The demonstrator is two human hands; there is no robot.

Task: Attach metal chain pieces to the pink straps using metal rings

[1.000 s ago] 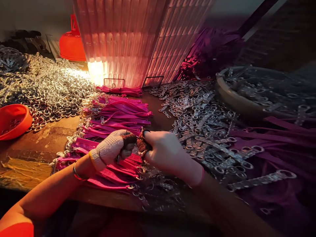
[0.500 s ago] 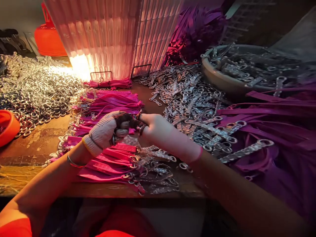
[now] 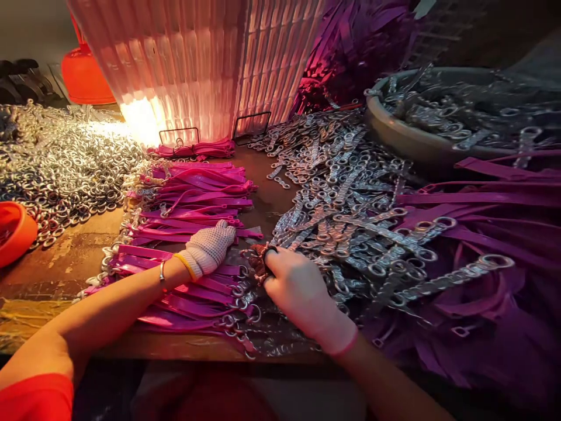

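My left hand, in a white knit glove, lies flat on a stack of pink straps with metal rings on their ends. Its fingers point right. Just to its right, my right hand, also gloved and with brown fingertip covers, is lowered onto the table's front edge. Its fingers are curled on a flat metal link at the ends of the straps. A broad heap of the same metal links spreads out beyond that hand.
A pile of small silver rings covers the left of the wooden table, beside an orange bowl. A glowing ribbed shade stands at the back. On the right are purple straps and a basin of links.
Both hands were raised together, working a piece between them. They have dropped to the table and parted: the left now rests on the pink straps, the right on the links.
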